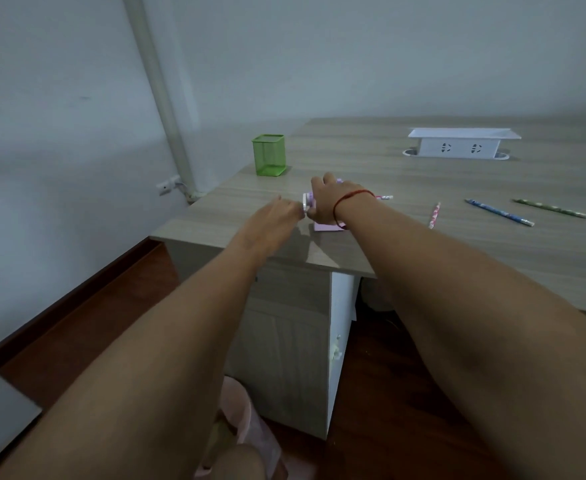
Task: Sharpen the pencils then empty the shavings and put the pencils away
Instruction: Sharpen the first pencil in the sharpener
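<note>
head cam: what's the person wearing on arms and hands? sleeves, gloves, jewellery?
No sleeves in view right up to the frame edge, and no gloves. The right hand has a thin red cord bracelet round its wrist. The left hand and its wrist show nothing worn. No watch on either side. Rings cannot be told from this view.

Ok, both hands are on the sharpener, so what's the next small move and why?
Probably turn the crank with the left hand while the right hand holds the sharpener down. A pencil sticks out of its right side, seemingly inserted, and a pink pencil, a blue pencil and a green pencil lie on the desk.
</note>
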The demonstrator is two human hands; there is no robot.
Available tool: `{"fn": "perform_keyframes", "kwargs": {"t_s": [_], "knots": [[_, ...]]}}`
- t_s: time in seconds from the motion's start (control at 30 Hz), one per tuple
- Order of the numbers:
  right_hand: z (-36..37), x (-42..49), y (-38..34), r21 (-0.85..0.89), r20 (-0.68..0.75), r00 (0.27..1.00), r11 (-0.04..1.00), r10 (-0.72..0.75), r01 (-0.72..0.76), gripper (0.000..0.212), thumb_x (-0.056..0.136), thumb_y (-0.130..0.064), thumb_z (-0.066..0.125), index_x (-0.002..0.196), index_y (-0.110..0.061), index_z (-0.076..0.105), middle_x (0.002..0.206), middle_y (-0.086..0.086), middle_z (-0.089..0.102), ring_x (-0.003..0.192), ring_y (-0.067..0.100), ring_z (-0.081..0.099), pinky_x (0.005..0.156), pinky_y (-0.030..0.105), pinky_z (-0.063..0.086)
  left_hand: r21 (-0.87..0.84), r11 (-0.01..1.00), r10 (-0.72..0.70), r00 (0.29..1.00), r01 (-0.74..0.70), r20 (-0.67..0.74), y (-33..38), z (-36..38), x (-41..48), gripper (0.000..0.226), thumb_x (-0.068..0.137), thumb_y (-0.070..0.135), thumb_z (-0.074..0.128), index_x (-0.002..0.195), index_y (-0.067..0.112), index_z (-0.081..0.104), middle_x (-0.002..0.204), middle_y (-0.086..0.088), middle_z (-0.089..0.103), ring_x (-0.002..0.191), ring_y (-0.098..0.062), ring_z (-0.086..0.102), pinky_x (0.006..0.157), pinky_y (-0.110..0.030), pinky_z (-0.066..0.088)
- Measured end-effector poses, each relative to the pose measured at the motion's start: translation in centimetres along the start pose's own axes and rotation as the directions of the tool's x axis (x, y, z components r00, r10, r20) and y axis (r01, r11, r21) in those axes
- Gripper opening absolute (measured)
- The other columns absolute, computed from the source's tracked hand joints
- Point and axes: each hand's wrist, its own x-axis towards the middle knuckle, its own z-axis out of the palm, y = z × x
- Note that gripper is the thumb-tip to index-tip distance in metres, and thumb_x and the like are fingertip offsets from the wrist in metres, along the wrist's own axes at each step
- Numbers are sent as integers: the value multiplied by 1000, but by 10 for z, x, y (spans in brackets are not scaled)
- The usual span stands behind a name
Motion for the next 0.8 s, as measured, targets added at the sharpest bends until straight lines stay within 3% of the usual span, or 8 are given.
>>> {"fn": "perform_keyframes", "kwargs": {"t_s": [0.1,0.27,0.53,0.67,0.8], "knots": [[2,-3,2,-12,-34,999,999,-33,33,52,96,-39,41,138,-11,35,145,11,35,128,36,45,100,44,40,183,983,-29,992,5,125,1,20,4,29,95,1,40,119,7,56,122,-13,59,112,-27,55,105,-34,35],[6,0,4,-32,-75,996,998,-56,54,51,95,-42,41,137,-12,37,143,10,38,128,35,46,99,45,40,133,991,15,989,-34,146,-8,27,19,32,98,7,35,122,11,57,130,-9,55,123,-24,47,106,-35,33],[12,5,6,-39,-115,991,997,-69,65,53,92,-46,44,134,-13,39,138,9,43,120,34,51,93,44,41,4,999,35,989,-36,144,-29,21,44,27,96,18,43,111,7,62,109,-15,62,104,-32,57,85,-41,46],[7,3,12,2,-109,993,999,-50,50,52,93,-45,43,133,-13,39,135,9,44,116,33,53,90,42,42,186,980,57,993,-76,104,-33,-1,65,19,92,7,46,100,6,63,99,-15,64,97,-34,61,69,-36,42],[5,4,8,-22,-79,996,999,-28,27,52,93,-42,45,136,-14,37,138,7,42,121,32,51,92,40,40,184,980,71,997,-75,27,-36,-6,71,20,91,2,45,96,4,64,94,-19,66,98,-35,61,69,-38,44]]}}
